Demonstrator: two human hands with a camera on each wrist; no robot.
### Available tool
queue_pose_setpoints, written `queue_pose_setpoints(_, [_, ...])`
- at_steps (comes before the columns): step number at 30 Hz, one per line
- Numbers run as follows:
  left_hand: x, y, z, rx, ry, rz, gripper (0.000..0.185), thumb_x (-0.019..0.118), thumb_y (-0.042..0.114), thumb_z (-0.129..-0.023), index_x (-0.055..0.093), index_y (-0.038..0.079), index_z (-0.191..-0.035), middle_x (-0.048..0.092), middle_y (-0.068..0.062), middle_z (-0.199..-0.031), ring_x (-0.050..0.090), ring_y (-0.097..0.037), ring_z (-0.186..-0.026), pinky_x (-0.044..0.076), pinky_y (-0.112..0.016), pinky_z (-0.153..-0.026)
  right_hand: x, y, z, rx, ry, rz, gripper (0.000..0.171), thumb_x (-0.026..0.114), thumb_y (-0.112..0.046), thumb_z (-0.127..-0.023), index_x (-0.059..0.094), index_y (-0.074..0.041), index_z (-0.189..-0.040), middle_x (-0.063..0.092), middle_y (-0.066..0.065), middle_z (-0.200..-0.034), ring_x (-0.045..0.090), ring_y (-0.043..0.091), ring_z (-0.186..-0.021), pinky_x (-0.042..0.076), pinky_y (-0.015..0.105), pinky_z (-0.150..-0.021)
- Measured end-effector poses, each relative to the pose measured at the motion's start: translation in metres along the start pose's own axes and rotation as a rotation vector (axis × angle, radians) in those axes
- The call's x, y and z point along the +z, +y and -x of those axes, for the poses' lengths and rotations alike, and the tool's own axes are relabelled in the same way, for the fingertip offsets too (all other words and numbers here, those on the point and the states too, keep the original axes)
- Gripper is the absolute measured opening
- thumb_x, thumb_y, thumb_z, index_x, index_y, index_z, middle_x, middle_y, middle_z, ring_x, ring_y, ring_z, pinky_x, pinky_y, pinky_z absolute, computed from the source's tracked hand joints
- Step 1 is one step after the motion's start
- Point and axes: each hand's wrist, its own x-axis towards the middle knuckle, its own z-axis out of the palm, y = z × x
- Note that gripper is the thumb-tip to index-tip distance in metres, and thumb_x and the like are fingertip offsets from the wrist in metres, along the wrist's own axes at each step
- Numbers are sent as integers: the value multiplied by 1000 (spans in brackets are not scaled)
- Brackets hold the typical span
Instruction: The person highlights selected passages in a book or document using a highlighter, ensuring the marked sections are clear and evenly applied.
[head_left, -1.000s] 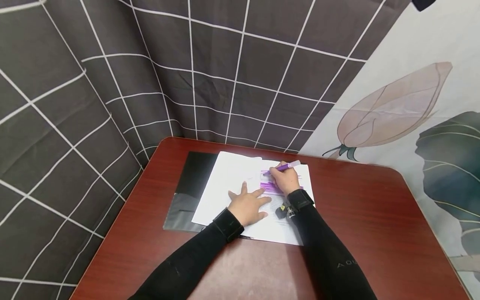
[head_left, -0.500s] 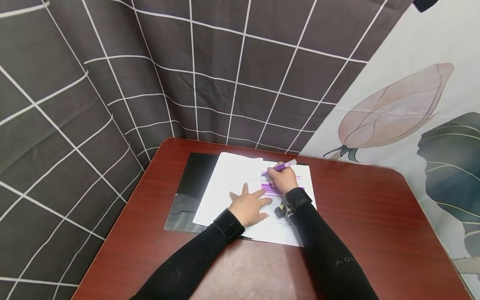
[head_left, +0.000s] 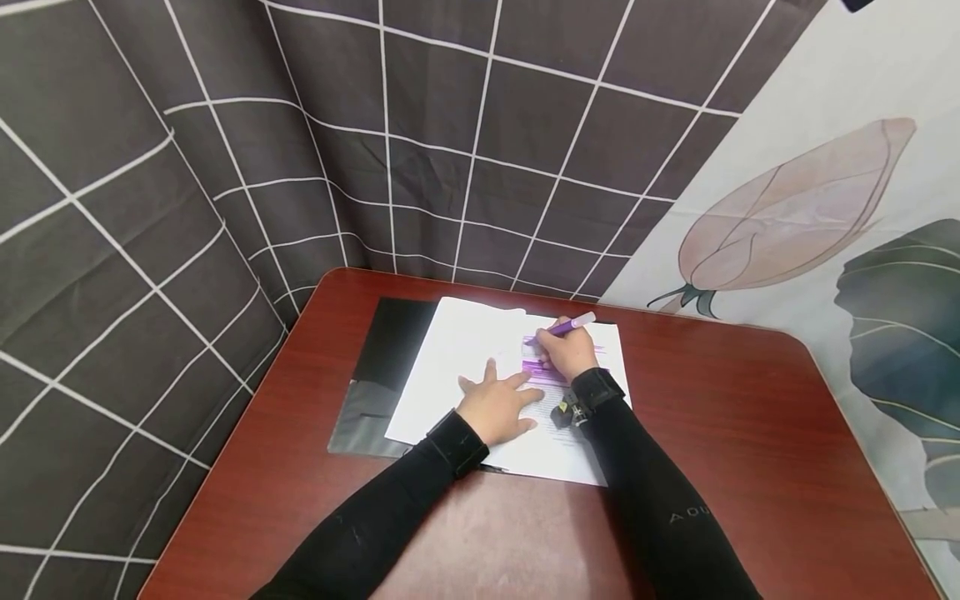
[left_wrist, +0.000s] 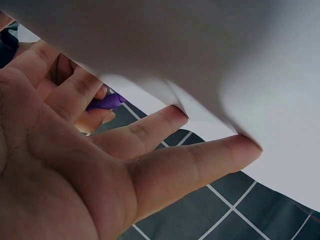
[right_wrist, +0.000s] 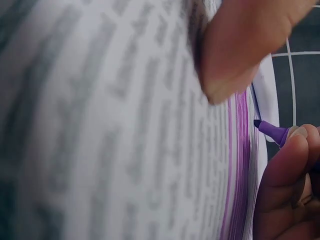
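White printed sheets [head_left: 465, 350] lie on a red-brown table [head_left: 712, 433], with purple marks across some text lines. My right hand [head_left: 567, 352] grips a purple highlighter [head_left: 564, 327], its tip on the paper near the upper marked lines. In the right wrist view the highlighter tip [right_wrist: 267, 129] touches the page [right_wrist: 125, 140] beside purple streaks. My left hand [head_left: 498, 402] rests flat on the sheets with fingers spread, just left of the right hand. In the left wrist view the left fingers [left_wrist: 200, 160] press straight against the white paper [left_wrist: 240, 75], and the highlighter [left_wrist: 104, 102] shows behind them.
A black folder or mat [head_left: 382, 358] lies under the sheets at the left. A small black cap-like object [head_left: 564, 414] sits by my right wrist. Checked dark cloth [head_left: 225, 167] and a flower-print cloth [head_left: 825, 208] hang behind the table.
The right hand with the highlighter has shifted slightly along the marked lines. The left hand stays flat on the paper. The head view has moved a little.
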Motion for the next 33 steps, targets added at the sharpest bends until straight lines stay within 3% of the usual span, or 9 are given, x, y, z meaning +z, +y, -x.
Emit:
queue_pose_setpoints(16, [1, -2, -3, 14, -5, 23, 60, 74, 59, -106, 60, 46, -163, 48, 6, -181, 35, -68, -164, 44, -98, -101, -12, 5, 1, 19, -2, -44, 17, 69, -20, -108, 63, -6, -101, 63, -3, -70, 65, 9, -60, 60, 18, -60])
queue_pose_setpoints(24, [-19, 7, 9, -2, -22, 27, 58, 73, 54, -108, 62, 40, -163, 49, 2, -181, 35, -68, -163, 43, -96, -104, -19, 9, -2, 50, -2, -55, 18, 70, -20, -108, 63, -6, -100, 65, -2, -72, 65, 8, -58, 60, 18, -60])
queue_pose_setpoints(33, [2, -3, -6, 11, -28, 30, 61, 72, 60, -107, 60, 43, -165, 48, 3, -182, 32, -69, -164, 43, -97, -104, -25, 10, 0, 52, -1, -55, 17, 70, -20, -108, 62, -5, -102, 65, -2, -73, 64, 7, -59, 60, 18, -61])
